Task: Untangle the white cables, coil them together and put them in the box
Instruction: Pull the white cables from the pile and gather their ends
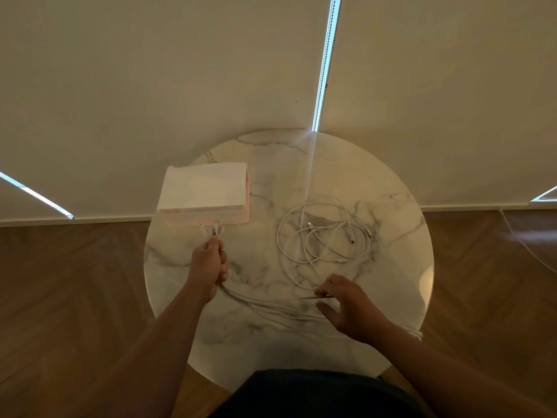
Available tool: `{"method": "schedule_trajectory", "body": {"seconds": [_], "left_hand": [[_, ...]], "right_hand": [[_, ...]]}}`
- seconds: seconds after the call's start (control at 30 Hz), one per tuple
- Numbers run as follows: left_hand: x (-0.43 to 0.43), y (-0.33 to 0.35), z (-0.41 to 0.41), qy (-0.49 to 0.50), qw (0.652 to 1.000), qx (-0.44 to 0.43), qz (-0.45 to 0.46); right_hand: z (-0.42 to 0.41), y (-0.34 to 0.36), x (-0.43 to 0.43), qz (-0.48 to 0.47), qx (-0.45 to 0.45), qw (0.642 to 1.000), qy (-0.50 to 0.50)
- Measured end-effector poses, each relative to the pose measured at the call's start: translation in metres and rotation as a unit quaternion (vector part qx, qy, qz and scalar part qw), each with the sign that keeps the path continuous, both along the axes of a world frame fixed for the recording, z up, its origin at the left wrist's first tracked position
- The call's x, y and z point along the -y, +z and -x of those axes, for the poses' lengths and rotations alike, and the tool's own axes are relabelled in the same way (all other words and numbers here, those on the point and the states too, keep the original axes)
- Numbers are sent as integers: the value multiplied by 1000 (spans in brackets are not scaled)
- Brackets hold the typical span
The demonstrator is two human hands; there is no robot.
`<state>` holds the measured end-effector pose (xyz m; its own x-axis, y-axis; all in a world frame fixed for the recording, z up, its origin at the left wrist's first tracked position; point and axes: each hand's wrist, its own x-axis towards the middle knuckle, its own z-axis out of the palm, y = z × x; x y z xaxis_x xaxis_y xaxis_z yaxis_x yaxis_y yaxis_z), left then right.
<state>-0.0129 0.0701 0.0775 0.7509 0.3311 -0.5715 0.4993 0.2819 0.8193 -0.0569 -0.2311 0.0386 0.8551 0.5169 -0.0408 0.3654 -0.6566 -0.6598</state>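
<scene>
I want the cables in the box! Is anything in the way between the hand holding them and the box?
Nothing visible does. The left hand grips the cable ends right in front of the box, with only bare table between them.

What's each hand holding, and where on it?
Left hand grips the white cables just below their plug ends. Right hand is at the same strands farther along; pinch unclear.

White cables (324, 233) tangled loosely right of pale box (205, 194).
</scene>
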Motion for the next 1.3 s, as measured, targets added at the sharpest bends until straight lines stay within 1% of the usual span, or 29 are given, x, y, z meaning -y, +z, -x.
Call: {"method": "schedule_trajectory", "body": {"seconds": [0.13,0.23,0.3,0.37,0.43,0.47,0.57,0.73,0.83,0.93,1.07,1.2,1.3], "left_hand": [[7,5,4,-25,1000,-3,1],[14,15,1,-31,999,1,7],[23,24,-2,-35,999,7,12],[33,33,-4,-42,999,17,19],[39,41,-6,-49,998,28,27],[40,43,-7,-51,998,32,27],[32,44,-8,-36,998,36,20],[3,28,-1,5,1000,22,21],[0,18,9,-27,1000,5,5],[5,13,14,-84,996,1,-35],[12,11,11,-131,989,-4,-65],[27,16,9,-199,976,-17,-87],[50,17,11,-297,948,-36,-109]], "right_hand": [[-7,2,5,50,-27,998,-25],[-15,18,-20,27,-67,995,-62],[-17,32,-51,20,-99,994,-35],[-14,43,-84,24,-153,988,6],[-11,45,-110,37,-198,979,32],[-9,42,-117,43,-206,977,42],[-6,30,-116,46,-195,977,67],[-12,13,-59,193,-167,960,118],[-16,11,-22,213,-156,956,123],[-21,5,11,224,-153,958,94],[-30,0,29,273,-144,948,82],[-39,6,14,205,-83,973,62],[-41,15,-11,106,-16,992,65]]}}
